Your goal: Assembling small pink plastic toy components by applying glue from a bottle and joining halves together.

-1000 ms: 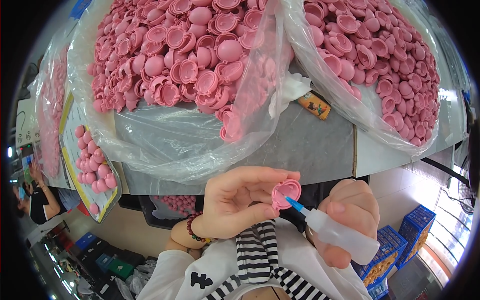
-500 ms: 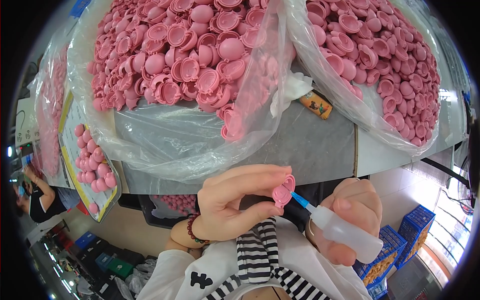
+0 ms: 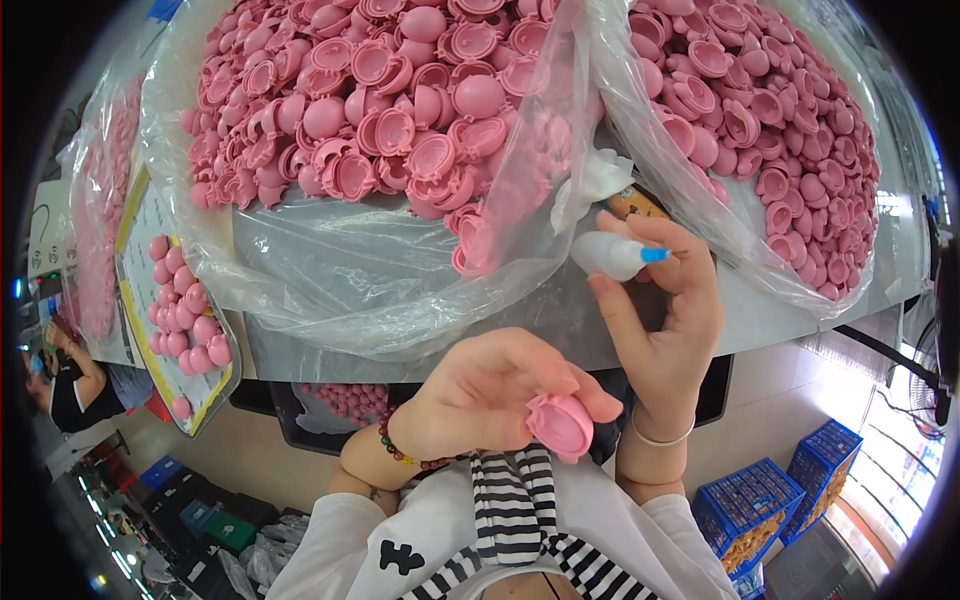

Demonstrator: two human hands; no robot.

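Observation:
My left hand (image 3: 490,385) is closed on a small pink plastic shell (image 3: 562,430), pinching it by its edge with the hollow side showing. Higher up and to the right, over the grey tabletop, my right hand (image 3: 675,300) has its thumb and fingers around a translucent white squeeze bottle (image 3: 608,255) with a blue tip. The bottle lies sideways in the fingers, tip to the right. Right behind it are a crumpled white tissue (image 3: 600,178) and a small orange-brown printed packet (image 3: 635,204), partly covered by the fingers.
Two clear plastic bags (image 3: 330,325) heaped with pink shells (image 3: 370,100) spread over the far table. At left, a yellow-edged board (image 3: 205,395) carries several closed pink balls (image 3: 180,315). Below the table edge sits a tray of pink pieces (image 3: 345,400). Blue crates (image 3: 750,505) stand lower right.
My right hand has carried the bottle up and away from the shell, onto the tabletop side near the tissue. My left hand has turned the shell and lowered it slightly.

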